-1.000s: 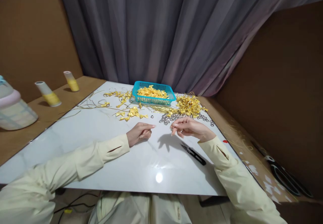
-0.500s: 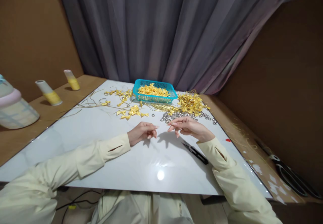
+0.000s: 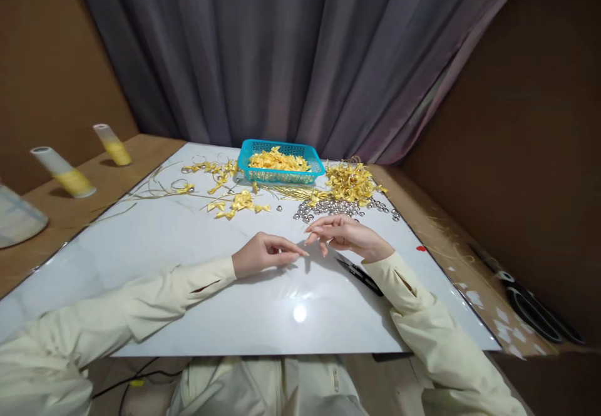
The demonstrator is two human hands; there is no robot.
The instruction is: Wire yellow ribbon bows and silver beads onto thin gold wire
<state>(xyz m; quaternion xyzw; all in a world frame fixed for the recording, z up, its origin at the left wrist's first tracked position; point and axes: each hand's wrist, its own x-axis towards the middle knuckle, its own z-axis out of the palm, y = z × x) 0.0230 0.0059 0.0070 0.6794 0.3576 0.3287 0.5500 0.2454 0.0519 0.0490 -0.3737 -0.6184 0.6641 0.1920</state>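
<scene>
My left hand (image 3: 265,254) is held over the white marbled tabletop (image 3: 188,303), fingers stretched toward the right and nothing visible in them. Just right of its fingertips is my right hand (image 3: 350,236). There the thumb and index finger come together at the tips while the other fingers hang loosely below. Anything between those tips is too small to make out. Black thread snips (image 3: 360,274) lie beneath the right wrist. Beyond the right hand are small silver heart-shaped pieces (image 3: 328,208) and a heap of yellow ribbon bows (image 3: 352,183).
A blue basket (image 3: 282,179) filled with yellow bows stands at the back. Loose bows (image 3: 241,201) and golden cords (image 3: 291,192) lie before it. Yellow thread spools (image 3: 70,181) stand left; big scissors (image 3: 535,306) and paper scraps lie right. A grey curtain (image 3: 267,53) hangs behind.
My left hand's fingers have gone from a pinch to stretched out, reaching closer to the right hand. The right hand keeps much the same pose. The view has shifted slightly.
</scene>
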